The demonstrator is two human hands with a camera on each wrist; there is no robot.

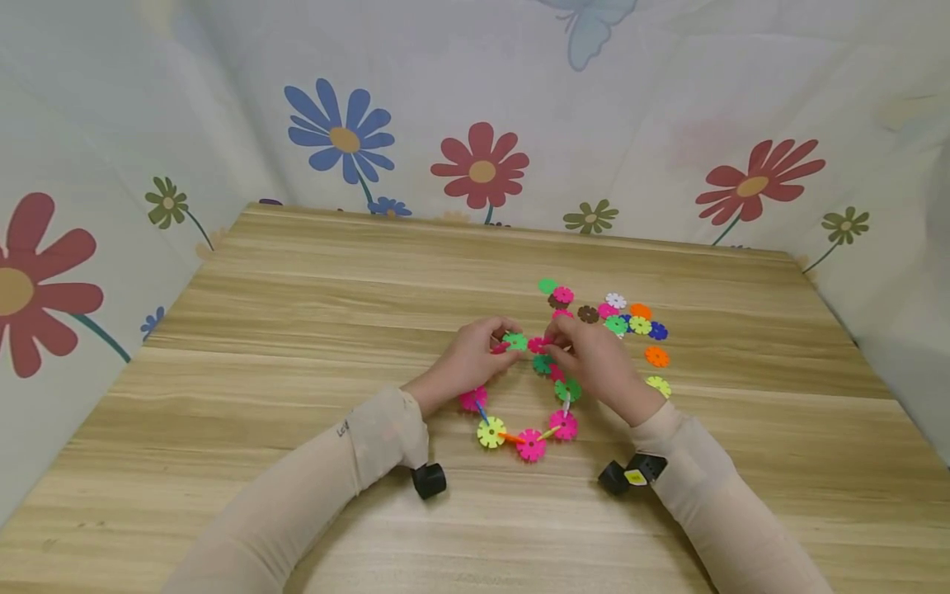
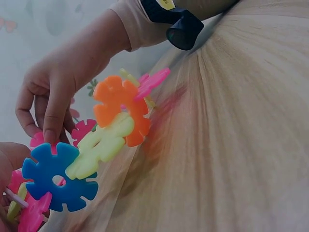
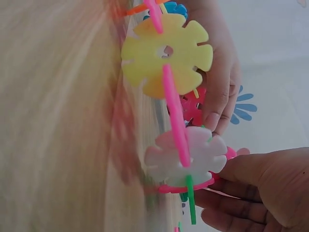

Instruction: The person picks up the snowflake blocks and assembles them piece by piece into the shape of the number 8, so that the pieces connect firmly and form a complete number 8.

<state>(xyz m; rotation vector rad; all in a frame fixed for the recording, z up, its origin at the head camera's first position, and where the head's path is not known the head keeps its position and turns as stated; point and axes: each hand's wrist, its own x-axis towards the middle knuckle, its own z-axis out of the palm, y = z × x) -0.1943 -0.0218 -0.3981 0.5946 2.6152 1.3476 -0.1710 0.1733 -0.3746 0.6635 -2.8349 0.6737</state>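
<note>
A chain of slotted plastic snowflake discs curves in a loop on the table, with a yellow disc (image 1: 491, 432) and a pink disc (image 1: 530, 445) at its near side. My left hand (image 1: 469, 355) holds the far left of the chain, by a green disc (image 1: 514, 341). From the right, my right hand (image 1: 599, 363) pinches a pink disc (image 1: 538, 345) right beside that green one. In the left wrist view a blue disc (image 2: 41, 166) partly hides the fingertips. A white disc (image 3: 207, 147) overlaps the right fingertips in the right wrist view.
Loose discs lie beyond and right of my right hand, among them a brown disc (image 1: 588, 313), an orange disc (image 1: 656, 356) and a yellow disc (image 1: 659, 386). The wooden table (image 1: 297, 272) ends at a flower-printed cloth (image 1: 623, 124). Black wrist cameras (image 1: 429, 480) hang below both sleeves.
</note>
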